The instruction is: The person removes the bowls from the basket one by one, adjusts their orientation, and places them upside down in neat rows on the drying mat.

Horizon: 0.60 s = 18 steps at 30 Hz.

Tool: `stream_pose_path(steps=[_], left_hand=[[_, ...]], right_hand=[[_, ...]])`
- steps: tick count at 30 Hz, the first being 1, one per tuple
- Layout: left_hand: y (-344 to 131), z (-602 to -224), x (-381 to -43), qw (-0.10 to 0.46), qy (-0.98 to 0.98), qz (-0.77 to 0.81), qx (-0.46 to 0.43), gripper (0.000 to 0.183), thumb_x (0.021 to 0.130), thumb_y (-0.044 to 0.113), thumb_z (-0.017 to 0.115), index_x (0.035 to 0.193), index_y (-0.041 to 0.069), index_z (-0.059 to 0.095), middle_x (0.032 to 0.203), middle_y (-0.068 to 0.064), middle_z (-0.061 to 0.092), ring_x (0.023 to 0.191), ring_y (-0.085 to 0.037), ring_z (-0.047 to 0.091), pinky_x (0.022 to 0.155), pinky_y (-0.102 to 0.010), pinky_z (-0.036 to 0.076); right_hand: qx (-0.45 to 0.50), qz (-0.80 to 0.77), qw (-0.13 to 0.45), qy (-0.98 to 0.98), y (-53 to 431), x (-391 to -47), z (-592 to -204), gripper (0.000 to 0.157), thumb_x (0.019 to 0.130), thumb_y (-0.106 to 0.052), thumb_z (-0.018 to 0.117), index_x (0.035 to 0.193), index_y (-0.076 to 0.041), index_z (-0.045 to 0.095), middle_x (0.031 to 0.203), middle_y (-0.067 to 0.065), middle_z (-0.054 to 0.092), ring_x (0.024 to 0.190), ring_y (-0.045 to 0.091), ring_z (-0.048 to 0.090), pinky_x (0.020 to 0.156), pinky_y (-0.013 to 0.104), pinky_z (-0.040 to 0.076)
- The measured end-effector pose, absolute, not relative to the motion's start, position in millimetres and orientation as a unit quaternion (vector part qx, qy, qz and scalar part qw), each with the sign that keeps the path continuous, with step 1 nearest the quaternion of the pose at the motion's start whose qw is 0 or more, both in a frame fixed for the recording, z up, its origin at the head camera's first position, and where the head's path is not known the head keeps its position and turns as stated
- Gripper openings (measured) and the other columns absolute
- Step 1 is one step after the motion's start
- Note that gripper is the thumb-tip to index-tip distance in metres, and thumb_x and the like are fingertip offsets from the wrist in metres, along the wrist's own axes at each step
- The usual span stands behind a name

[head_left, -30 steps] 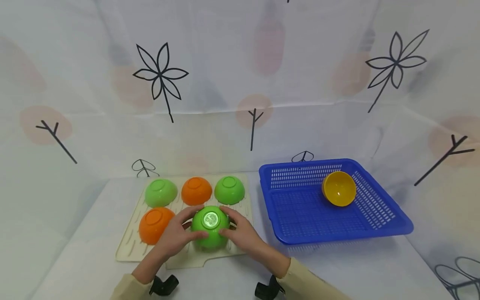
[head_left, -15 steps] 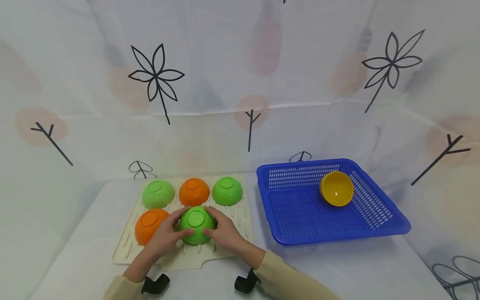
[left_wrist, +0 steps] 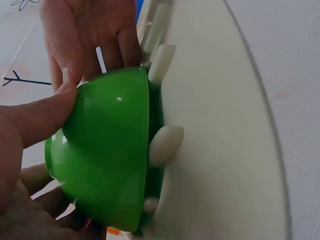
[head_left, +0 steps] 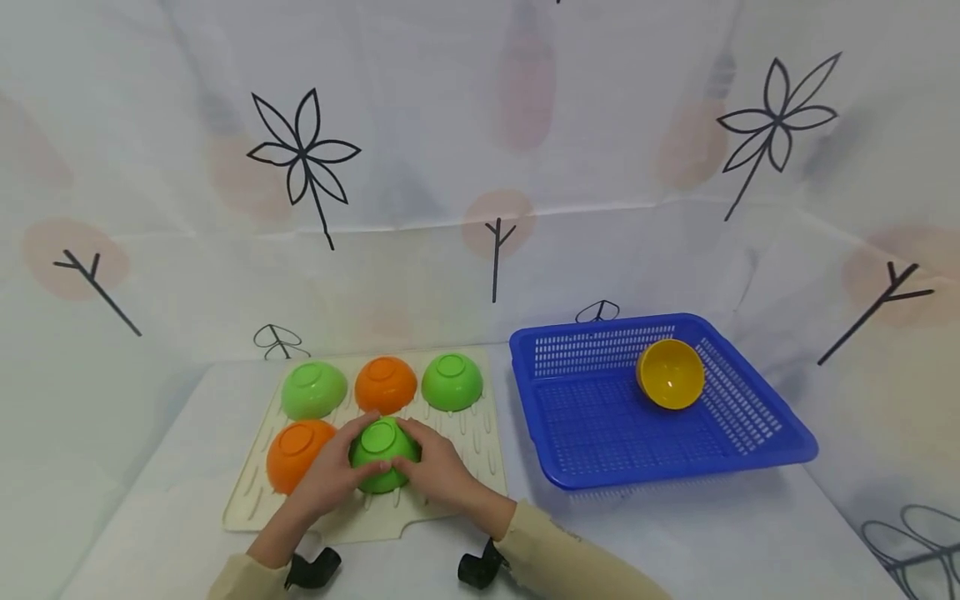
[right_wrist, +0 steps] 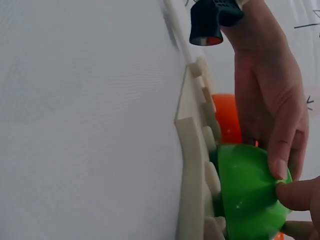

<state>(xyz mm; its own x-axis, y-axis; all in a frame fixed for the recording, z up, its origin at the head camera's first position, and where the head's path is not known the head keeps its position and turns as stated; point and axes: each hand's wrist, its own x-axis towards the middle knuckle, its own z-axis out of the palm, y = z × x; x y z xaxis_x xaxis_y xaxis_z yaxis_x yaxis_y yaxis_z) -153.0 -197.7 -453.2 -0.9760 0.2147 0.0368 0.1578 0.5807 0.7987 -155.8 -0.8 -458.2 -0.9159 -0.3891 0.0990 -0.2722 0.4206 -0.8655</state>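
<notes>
An upturned green bowl (head_left: 384, 454) sits at the front of a cream ridged drying mat (head_left: 480, 450), foot ring facing up. My left hand (head_left: 330, 473) grips its left side and my right hand (head_left: 441, 473) its right, thumbs meeting at the near side. From the left wrist view, the bowl's rim (left_wrist: 146, 125) stands right at the mat's ridges (left_wrist: 167, 142). Close beside my left hand is an orange bowl (head_left: 296, 454), also upside down. Behind, a light green bowl (head_left: 313, 392), another orange bowl (head_left: 385, 386) and a green bowl (head_left: 452, 383) form a row.
To the right, a blue plastic basket (head_left: 577, 425) holds a yellow bowl (head_left: 671, 375), tilted toward its back right. White cloth covers the table (head_left: 600, 533), and a patterned sheet (head_left: 420, 283) hangs behind.
Both hands have moved left with the green bowl and lowered it onto the mat, nearer the front orange bowl. The basket and other bowls keep their places.
</notes>
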Motion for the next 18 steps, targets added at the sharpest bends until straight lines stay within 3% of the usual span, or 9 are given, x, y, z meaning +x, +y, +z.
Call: stream_pose_path(steps=[5,10,18], left_hand=[[-196.8,-449.1,-151.9,0.025,0.900,0.424,0.099,0.076,0.083,0.022,0.082,0.148,0.011,0.044,0.148,-0.015,0.046,0.129,-0.035,0.047,0.108,-0.058,0.037],[-197.9,-446.0,-150.9,0.025,0.904,0.416,0.093,0.075,0.082,0.025,0.083,0.146,0.012,0.047,0.147,-0.015,0.047,0.128,-0.036,0.048,0.107,-0.059,0.037],[-197.6,-446.3,-152.5,0.024,0.909,0.406,0.095,0.076,0.081,0.028,0.084,0.146,0.012,0.048,0.145,-0.013,0.050,0.127,-0.034,0.049,0.107,-0.058,0.039]], right_hand=[[-0.184,-0.502,0.080,0.841,1.4,-156.3,-451.3,0.056,0.096,-0.013,0.065,0.149,-0.011,0.047,0.150,0.008,0.047,0.138,0.027,0.043,0.112,0.046,0.036],[-0.175,-0.529,0.091,0.826,10.1,-154.1,-435.5,0.052,0.095,-0.013,0.065,0.145,-0.014,0.052,0.144,0.007,0.054,0.132,0.030,0.050,0.104,0.049,0.045],[-0.189,-0.557,0.071,0.806,40.6,-150.2,-387.4,0.045,0.099,-0.018,0.061,0.144,-0.019,0.055,0.141,0.008,0.057,0.129,0.029,0.054,0.096,0.044,0.052]])
